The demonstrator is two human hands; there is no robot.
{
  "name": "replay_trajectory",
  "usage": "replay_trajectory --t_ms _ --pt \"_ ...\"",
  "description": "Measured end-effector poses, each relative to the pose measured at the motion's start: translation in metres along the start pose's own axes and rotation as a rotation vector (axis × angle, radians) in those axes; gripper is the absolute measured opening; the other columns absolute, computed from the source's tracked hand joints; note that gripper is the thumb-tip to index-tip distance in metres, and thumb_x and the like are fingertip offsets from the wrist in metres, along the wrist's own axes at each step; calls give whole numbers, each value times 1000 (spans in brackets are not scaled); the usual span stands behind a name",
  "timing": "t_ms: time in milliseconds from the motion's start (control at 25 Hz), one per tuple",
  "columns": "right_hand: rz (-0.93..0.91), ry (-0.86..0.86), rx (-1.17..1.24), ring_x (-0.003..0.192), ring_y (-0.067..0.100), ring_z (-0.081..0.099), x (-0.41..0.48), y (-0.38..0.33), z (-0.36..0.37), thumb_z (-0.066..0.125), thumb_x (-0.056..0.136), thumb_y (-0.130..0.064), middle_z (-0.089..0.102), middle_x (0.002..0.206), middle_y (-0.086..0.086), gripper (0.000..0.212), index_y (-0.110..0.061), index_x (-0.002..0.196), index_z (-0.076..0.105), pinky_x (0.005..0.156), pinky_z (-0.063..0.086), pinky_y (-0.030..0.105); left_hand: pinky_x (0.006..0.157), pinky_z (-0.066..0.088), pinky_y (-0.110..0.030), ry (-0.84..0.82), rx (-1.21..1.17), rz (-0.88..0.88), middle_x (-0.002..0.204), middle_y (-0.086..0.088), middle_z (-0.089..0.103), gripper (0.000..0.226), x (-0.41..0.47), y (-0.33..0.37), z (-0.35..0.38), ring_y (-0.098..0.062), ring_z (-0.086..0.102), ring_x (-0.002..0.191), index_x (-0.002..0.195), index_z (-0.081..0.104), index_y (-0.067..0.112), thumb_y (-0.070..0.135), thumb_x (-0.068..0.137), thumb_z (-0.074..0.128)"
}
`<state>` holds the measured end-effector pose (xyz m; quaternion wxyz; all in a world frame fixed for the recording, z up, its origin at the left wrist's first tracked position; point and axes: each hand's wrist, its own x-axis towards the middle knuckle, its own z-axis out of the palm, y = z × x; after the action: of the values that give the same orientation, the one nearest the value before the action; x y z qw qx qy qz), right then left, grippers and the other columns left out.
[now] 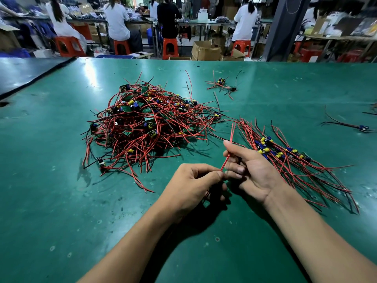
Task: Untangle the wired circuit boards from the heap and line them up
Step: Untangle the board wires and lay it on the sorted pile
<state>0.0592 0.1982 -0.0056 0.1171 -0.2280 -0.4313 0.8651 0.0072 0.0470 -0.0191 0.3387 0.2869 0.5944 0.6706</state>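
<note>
A tangled heap of small green circuit boards with red and black wires (146, 121) lies on the green table (61, 201), left of centre. To its right a row of boards (285, 154) lies lined up, wires fanned toward me. My left hand (193, 186) pinches the lower part of a pair of red wires (229, 150), whose board hangs hidden beneath the hand. My right hand (251, 168) holds the same wires higher up between thumb and fingers. The wire tips point up and away from me.
A small cluster of wired boards (222, 83) lies at the far middle of the table, and single ones (363, 127) at the right edge. A dark mat (24, 72) covers the far left corner. Beyond the table, people sit on red stools at benches.
</note>
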Motion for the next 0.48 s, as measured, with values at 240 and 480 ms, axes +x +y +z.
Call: replay_trajectory --t_ms 240,480 --pt "51 -8 240 34 3 25 -1 -5 -1 74 72 -17 28 57 -5 27 -10 59 51 33 21 15 53 52 -26 -21 4 -18 72 -14 69 16 1 -3 -2 -25 64 57 85 70 -2 6 93 60" --pt "4 22 293 34 2 27 -2 -10 -4 72 76 -25 30 56 -6 29 -9 59 54 34 21 14 50 51 -25 -26 -62 -45 72 -15 68 15 0 0 -3 -23 63 55 88 69 -8 3 93 60"
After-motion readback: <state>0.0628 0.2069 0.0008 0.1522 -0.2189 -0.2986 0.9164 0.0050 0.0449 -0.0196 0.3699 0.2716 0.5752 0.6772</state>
